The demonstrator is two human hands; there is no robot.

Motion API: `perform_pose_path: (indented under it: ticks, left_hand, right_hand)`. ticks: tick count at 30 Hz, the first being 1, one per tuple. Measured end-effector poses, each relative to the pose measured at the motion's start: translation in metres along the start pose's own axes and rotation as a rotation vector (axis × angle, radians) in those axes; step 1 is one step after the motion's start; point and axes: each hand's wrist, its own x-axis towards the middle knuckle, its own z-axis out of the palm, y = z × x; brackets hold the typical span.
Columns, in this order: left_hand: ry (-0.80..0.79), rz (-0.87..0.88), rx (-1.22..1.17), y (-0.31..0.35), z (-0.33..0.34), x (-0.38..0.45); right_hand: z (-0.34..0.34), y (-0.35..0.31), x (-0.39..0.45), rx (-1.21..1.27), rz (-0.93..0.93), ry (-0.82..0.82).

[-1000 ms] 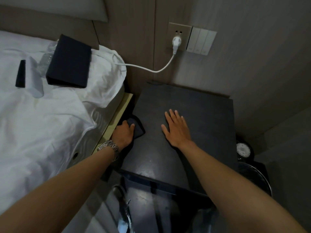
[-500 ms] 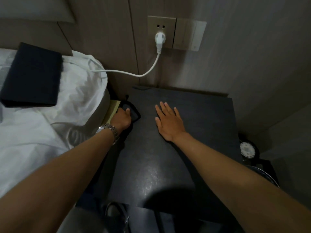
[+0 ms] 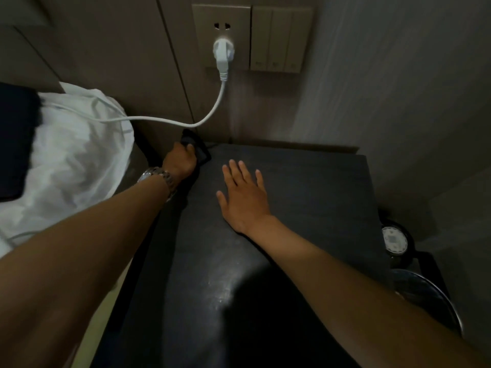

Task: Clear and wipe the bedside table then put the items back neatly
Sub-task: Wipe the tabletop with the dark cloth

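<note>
The white bedding [image 3: 77, 166] is seen at the left of the frame, with a dark flat item [image 3: 14, 139] lying on it at the far left edge. The dark desk [image 3: 305, 203] is spread across the centre and lower right. The right hand [image 3: 244, 197] is laid flat on the desk top, its grip released and fingers straight. The left hand [image 3: 180, 162], with a metal watch [image 3: 159, 177] worn at the wrist, is placed at the desk's upper left corner, its grip clenched around a dark cloth [image 3: 196, 147] pressed there. A white cable [image 3: 170, 119] is run from the plug [image 3: 223, 55] in the wall socket at the top centre towards the bedding.
</note>
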Motion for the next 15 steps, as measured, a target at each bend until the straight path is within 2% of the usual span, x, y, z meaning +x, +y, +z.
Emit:
perform_pose_path:
  ticks: [2,6,10,15]
  left_hand:
    - [0.017,0.019,0.030,0.008,0.002,0.004]
    - [0.129,0.265,0.224,0.007,0.008,0.008]
    - [0.146,0.422,0.382,0.014,0.014,0.003]
    - [-0.027,0.646,0.369,0.056,0.022,-0.012]
  right_hand:
    - [0.000,0.001,0.001,0.003,0.002,-0.001]
    - [-0.002,0.001,0.000,0.013,-0.003,-0.007]
    - [-0.006,0.003,-0.002,0.004,-0.003,-0.051]
    - [-0.015,0.009,-0.008,-0.005,-0.008,-0.091]
